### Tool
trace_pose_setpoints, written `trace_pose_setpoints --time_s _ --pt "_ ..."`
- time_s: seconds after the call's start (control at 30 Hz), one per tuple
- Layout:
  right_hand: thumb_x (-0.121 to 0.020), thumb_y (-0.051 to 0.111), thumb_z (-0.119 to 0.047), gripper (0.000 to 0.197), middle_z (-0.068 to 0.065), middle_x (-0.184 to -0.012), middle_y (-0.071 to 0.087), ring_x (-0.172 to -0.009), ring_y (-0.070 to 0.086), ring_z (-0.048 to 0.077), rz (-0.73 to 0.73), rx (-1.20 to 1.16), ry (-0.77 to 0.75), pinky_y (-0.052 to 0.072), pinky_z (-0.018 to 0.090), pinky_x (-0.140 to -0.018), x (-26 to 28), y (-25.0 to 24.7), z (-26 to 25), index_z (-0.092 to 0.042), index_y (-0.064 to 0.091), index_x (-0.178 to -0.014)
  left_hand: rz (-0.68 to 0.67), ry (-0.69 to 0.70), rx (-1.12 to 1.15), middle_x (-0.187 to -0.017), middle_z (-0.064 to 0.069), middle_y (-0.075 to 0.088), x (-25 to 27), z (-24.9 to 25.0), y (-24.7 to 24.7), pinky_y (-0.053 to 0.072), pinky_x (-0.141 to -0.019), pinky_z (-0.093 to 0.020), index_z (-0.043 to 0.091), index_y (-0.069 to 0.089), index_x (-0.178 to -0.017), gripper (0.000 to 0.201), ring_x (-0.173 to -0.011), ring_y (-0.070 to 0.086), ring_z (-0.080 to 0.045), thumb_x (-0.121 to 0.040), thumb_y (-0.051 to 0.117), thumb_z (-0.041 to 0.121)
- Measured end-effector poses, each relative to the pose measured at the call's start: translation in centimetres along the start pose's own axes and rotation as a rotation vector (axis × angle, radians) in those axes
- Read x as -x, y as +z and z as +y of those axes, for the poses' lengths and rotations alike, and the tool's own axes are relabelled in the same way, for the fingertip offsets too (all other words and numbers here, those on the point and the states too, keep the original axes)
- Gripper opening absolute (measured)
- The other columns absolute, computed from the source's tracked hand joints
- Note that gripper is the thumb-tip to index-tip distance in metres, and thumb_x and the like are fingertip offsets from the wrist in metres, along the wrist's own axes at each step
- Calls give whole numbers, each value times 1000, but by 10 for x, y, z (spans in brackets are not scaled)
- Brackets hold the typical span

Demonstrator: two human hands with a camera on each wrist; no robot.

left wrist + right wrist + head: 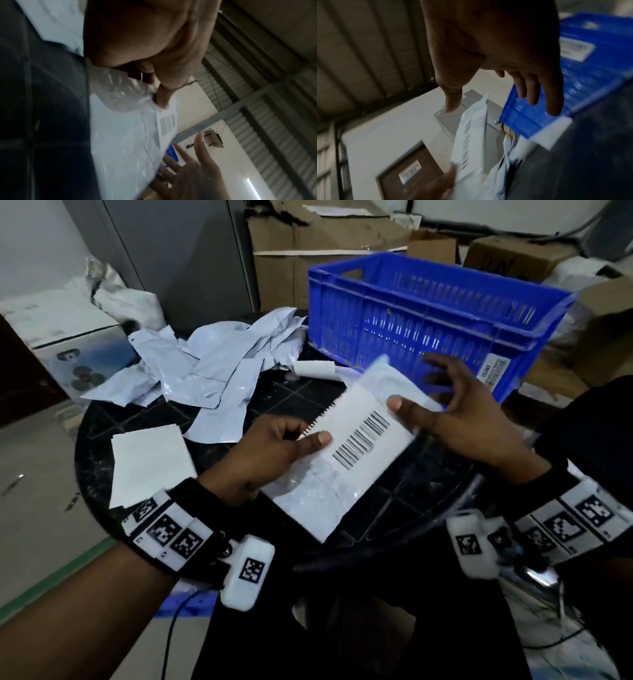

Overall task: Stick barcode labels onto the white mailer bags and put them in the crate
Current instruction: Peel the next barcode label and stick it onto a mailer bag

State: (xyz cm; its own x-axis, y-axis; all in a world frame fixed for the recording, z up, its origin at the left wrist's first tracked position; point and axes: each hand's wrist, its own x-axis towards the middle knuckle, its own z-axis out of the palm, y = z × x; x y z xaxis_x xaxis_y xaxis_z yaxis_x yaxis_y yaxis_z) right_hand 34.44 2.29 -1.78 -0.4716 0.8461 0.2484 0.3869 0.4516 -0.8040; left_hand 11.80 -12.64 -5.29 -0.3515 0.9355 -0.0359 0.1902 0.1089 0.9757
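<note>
Underneath — dark round table, cluttered room.

Both forearms bare up to the wrist gear. Left wrist: black band w/ white blocks carrying black-and-white square fiducial tags, plus a white rounded cam pod w/ one tag on its face, small metal stud beside it. Right wrist: same kit, black strap w/ tagged white plates, white pod. Dark sleeve on right upper arm.
</note>
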Motion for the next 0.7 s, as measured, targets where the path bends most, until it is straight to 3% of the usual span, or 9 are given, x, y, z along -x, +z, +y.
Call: trace_pose_setpoints --time_s 0.07,0.13,0.2,0.27,0.33,0.4,0.5,0.6,0.7 --pt "-63 88 -61 107 -11 -120 66 -106 68 8 -7 -316 212 58 36 -88 16 9 -5 -32 35 -152 114 -44 270 -61 0 61 2 -3 9 38 -53 -22 14 68 -69 23 -51 48 -12 -88 78 19" --pt "-66 88 -48 87 -6 -121 74 -113 71 21 -210 -612 338 60 51 -89 32 27 -12 -26 49 -141 156 -63 395 -66 -2 69 5 -2 20 49 -55 -20 3 70 -82 11 -55 59 -9 -86 78 10" --pt "-78 82 -20 58 5 -121 75 -114 71 28 -314 -820 317 60 52 -91 41 46 -10 -15 61 -132 135 -104 465 -83 -14 76 9 -2 31 60 -63 -27 -5 72 -99 21 -69 69 -19 -84 79 9" --pt "-80 76 6 53 17 -123 73 -116 69 36 -272 -901 259 57 51 -98 41 59 -3 -2 64 -130 107 -148 516 -99 -22 77 12 -1 38 64 -76 -40 -6 73 -109 33 -86 73 -32 -85 79 17" --pt "-76 74 18 56 21 -123 72 -117 68 40 -220 -898 210 56 51 -101 39 64 5 5 63 -129 98 -177 543 -106 -23 76 13 0 39 62 -85 -48 -7 72 -113 41 -96 74 -37 -89 77 25" --pt "-73 73 22 57 22 -122 72 -115 69 39 -214 -881 175 58 46 -97 38 63 9 7 63 -128 111 -187 561 -111 -25 74 13 0 38 60 -88 -47 -10 69 -116 44 -99 73 -36 -90 75 25" --pt "-73 72 23 54 19 -118 74 -107 73 31 -237 -810 163 60 34 -87 40 59 12 7 66 -124 122 -192 594 -113 -27 73 14 1 36 61 -78 -38 -10 68 -118 40 -93 70 -34 -90 73 18" --pt "-77 74 18 46 15 -113 77 -103 75 26 -284 -746 177 61 32 -85 40 58 10 4 69 -120 137 -190 597 -108 -25 75 12 8 39 60 -89 -52 -9 68 -117 43 -102 71 -42 -89 76 22" --pt "-89 73 -5 26 12 -110 78 -102 75 26 -249 -726 180 61 35 -87 34 58 0 -2 73 -115 175 -154 583 -108 -24 75 3 18 42 56 -94 -63 -10 68 -116 41 -106 70 -46 -90 78 21"
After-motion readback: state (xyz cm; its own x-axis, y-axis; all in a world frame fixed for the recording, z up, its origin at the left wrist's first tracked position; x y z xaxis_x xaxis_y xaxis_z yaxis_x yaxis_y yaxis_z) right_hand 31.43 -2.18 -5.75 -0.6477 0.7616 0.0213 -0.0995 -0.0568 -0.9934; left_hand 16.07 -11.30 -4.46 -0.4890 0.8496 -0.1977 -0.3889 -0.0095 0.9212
